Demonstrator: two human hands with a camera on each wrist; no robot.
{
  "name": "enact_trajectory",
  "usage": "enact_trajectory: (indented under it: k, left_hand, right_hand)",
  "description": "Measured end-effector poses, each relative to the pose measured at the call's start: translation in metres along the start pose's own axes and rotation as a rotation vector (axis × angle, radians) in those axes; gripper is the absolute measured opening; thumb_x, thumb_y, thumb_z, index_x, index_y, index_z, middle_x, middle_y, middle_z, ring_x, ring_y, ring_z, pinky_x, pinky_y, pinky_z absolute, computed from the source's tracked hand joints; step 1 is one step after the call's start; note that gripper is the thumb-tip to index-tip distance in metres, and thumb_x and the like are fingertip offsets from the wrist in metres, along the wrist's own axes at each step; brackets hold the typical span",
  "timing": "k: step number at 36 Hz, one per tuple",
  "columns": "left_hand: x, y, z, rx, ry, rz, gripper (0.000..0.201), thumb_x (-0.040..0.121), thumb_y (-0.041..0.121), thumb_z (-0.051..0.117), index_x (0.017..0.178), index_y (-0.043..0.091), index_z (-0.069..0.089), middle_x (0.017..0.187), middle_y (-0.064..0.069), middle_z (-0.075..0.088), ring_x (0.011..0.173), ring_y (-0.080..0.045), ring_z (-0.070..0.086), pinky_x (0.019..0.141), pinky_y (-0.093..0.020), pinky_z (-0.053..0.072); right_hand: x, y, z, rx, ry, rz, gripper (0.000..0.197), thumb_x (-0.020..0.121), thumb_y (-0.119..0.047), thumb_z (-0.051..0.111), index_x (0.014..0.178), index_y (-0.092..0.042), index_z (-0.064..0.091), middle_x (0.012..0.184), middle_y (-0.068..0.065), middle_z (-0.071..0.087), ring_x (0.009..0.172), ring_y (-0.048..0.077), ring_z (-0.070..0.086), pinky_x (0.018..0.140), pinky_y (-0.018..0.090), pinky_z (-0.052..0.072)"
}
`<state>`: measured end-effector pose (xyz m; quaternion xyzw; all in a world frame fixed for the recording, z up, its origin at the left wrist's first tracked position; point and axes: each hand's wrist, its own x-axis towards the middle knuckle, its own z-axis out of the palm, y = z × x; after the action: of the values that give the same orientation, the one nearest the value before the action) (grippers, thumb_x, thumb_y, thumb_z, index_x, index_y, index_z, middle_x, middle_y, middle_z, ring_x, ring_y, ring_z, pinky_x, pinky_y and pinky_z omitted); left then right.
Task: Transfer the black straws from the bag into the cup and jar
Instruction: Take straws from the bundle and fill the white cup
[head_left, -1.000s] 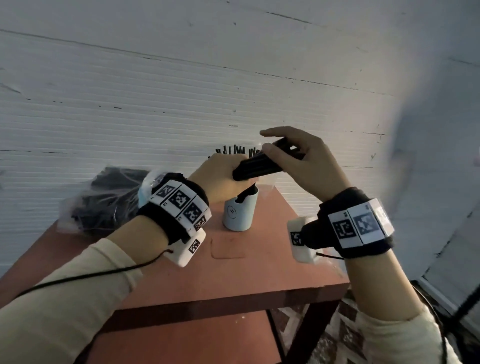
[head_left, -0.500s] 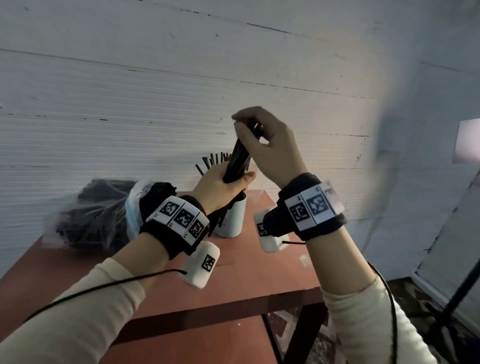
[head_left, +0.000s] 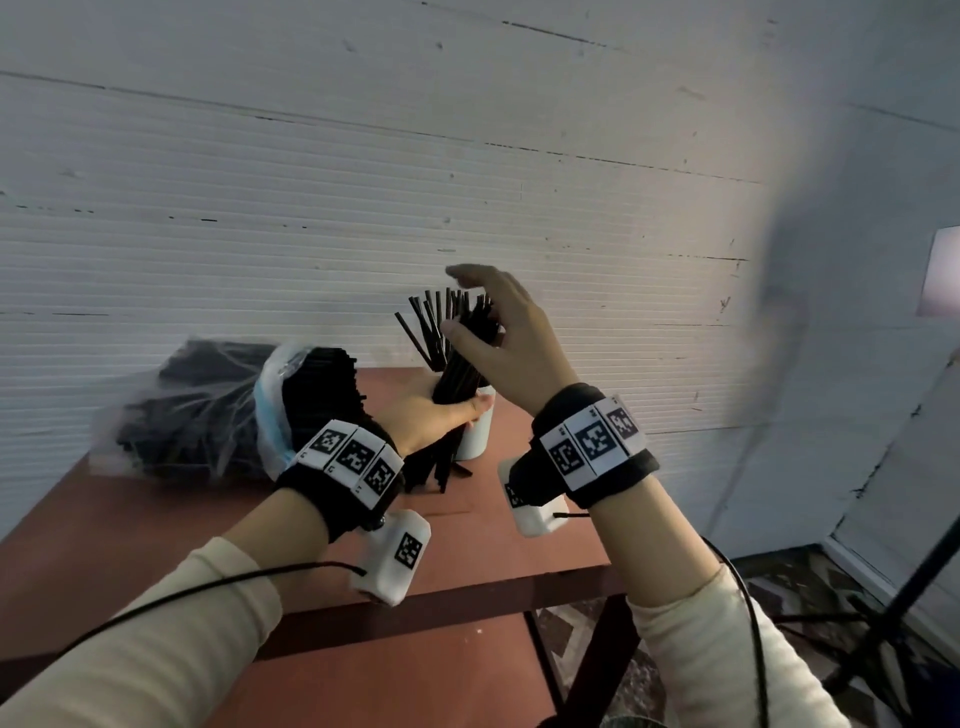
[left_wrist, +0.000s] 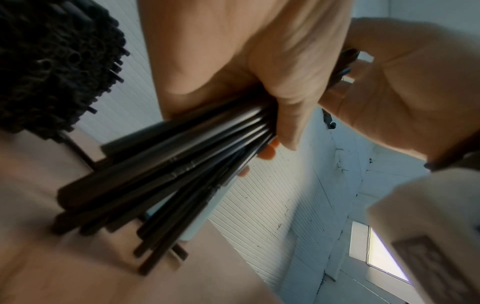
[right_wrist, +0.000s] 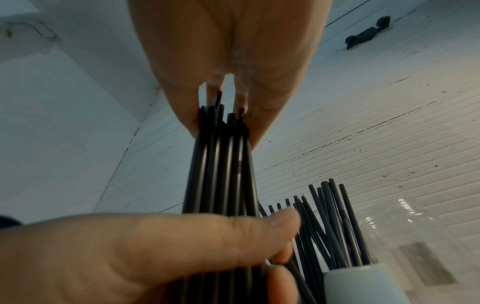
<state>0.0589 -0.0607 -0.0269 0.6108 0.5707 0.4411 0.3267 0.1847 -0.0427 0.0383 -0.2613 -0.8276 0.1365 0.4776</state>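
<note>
A bundle of black straws (head_left: 457, 374) stands nearly upright in front of the white cup (head_left: 477, 434), its lower ends close to the table. My left hand (head_left: 449, 410) grips the bundle (left_wrist: 182, 164) round its middle. My right hand (head_left: 480, 325) pinches the upper part between thumb and fingers, with the index finger lifted above the tips (right_wrist: 221, 115). The cup (right_wrist: 363, 288) holds several straws (head_left: 423, 325) that fan out. The clear jar (right_wrist: 407, 228) shows beside the cup only in the right wrist view. The plastic bag (head_left: 182, 415) of straws lies at the back left, open end (head_left: 317, 379) towards my left wrist.
The reddish table (head_left: 519, 551) stands against a white ribbed wall (head_left: 467, 182), with a lower shelf (head_left: 395, 686) under it. A dark tripod leg (head_left: 893, 613) stands on the floor at the right. Cables run from both wrist units.
The bundle has swung from lying sideways over the cup to nearly upright. My left hand now grips it lower, and my right index finger has lifted off the top.
</note>
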Motion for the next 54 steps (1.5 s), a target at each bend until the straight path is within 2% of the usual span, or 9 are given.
enact_trajectory:
  k: [14,20,25,29,32,40,46,50,54]
  left_hand:
    - [0.0,-0.016,-0.011,-0.02,-0.066,-0.065,0.031,0.092,0.044,0.06,0.074,0.018,0.063,0.085,-0.001,0.067,0.072,0.003,0.06,0.069,-0.013,0.039]
    - [0.0,-0.025,-0.013,0.04,-0.157,-0.199,0.041,0.091,0.044,0.063,0.103,0.006,0.071,0.103,-0.002,0.069,0.103,-0.013,0.061,0.08,-0.012,0.038]
    - [-0.004,-0.016,-0.012,0.075,-0.116,-0.177,0.041,0.097,0.044,0.051,0.085,0.008,0.066,0.084,0.004,0.062,0.077,-0.002,0.055,0.063,-0.004,0.037]
    - [-0.002,-0.017,-0.016,-0.078,-0.009,-0.031,0.038,0.092,0.04,0.061,0.064,0.015,0.058,0.075,-0.004,0.062,0.089,-0.028,0.066,0.099,-0.035,0.046]
    - [-0.008,-0.01,-0.022,-0.145,-0.058,0.116,0.024,0.094,0.023,0.063,0.074,0.011,0.059,0.073,-0.006,0.058,0.075,-0.018,0.063,0.09,-0.04,0.052]
    - [-0.022,0.013,-0.018,0.184,-0.404,0.186,0.025,0.092,0.017,0.066,0.098,-0.007,0.064,0.092,-0.021,0.069,0.087,-0.024,0.068,0.085,-0.036,0.056]
    - [-0.008,0.01,-0.011,-0.033,-0.236,0.17,0.03,0.076,0.029,0.081,0.092,0.01,0.064,0.077,-0.005,0.066,0.081,-0.014,0.065,0.074,-0.029,0.055]
    - [0.005,0.01,-0.004,-0.095,0.186,0.1,0.077,0.061,0.034,0.091,0.113,0.018,0.037,0.111,-0.001,0.054,0.098,-0.009,0.056,0.074,-0.015,0.049]
    - [0.028,-0.007,-0.004,-0.052,0.312,-0.034,0.121,0.051,0.041,0.094,0.139,0.024,0.012,0.142,-0.004,0.026,0.133,-0.016,0.03,0.108,-0.029,0.032]
  right_hand:
    - [-0.003,0.005,0.017,-0.047,-0.083,-0.027,0.024,0.089,-0.02,0.065,0.113,-0.015,0.067,0.11,-0.002,0.06,0.099,0.007,0.055,0.083,0.006,0.04]
    - [-0.004,0.005,0.018,-0.074,-0.123,-0.066,0.029,0.088,-0.019,0.066,0.117,-0.013,0.065,0.114,-0.001,0.058,0.102,0.008,0.054,0.089,0.011,0.039]
    - [-0.005,0.003,0.016,-0.045,-0.074,-0.073,0.042,0.086,-0.021,0.07,0.126,-0.014,0.059,0.125,0.0,0.055,0.114,0.006,0.049,0.099,0.019,0.04]
    - [-0.008,0.002,0.006,0.032,0.03,0.034,0.077,0.079,-0.035,0.077,0.142,-0.02,0.036,0.132,-0.004,0.044,0.121,0.012,0.045,0.103,0.028,0.04]
    - [-0.01,0.002,-0.005,0.023,-0.023,0.146,0.091,0.068,-0.047,0.081,0.142,-0.024,0.032,0.119,-0.006,0.045,0.104,0.007,0.048,0.086,0.021,0.043]
    - [-0.023,-0.005,0.003,0.098,-0.422,0.203,0.026,0.078,-0.026,0.079,0.102,-0.021,0.069,0.089,0.0,0.069,0.083,0.004,0.064,0.075,0.02,0.052]
    - [-0.008,0.001,0.001,0.16,-0.175,0.181,0.012,0.081,-0.004,0.07,0.082,0.005,0.061,0.074,0.014,0.064,0.069,0.015,0.063,0.064,0.025,0.053]
    - [0.017,0.012,-0.015,0.225,0.044,0.236,0.015,0.08,-0.003,0.068,0.08,0.008,0.059,0.07,0.005,0.059,0.065,0.01,0.058,0.062,0.025,0.05]
    - [0.043,0.027,-0.03,0.187,0.19,0.272,0.021,0.079,-0.011,0.07,0.082,0.008,0.06,0.07,0.003,0.06,0.064,0.01,0.059,0.061,0.028,0.051]
